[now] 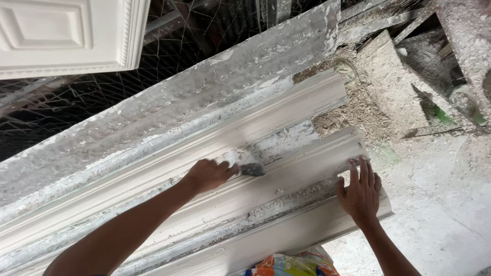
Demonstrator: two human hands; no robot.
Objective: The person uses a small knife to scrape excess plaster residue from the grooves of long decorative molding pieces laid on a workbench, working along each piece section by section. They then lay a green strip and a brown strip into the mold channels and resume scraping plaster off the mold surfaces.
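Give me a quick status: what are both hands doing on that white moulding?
Left hand shut on scraper, blade on the white moulding. Right hand open, flat on the moulding's end. Plaster crumbs beyond the end.

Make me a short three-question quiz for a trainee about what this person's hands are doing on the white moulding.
1. True or false: the left hand holds a small scraper against the long white plaster moulding.
2. Where does the right hand rest? A) on the white panel at top left B) flat on the moulding near its end C) on the wire mesh
3. Fill in: past the moulding's end lies a heap of crumbly ____.

Key: 1 true; 2 B; 3 debris
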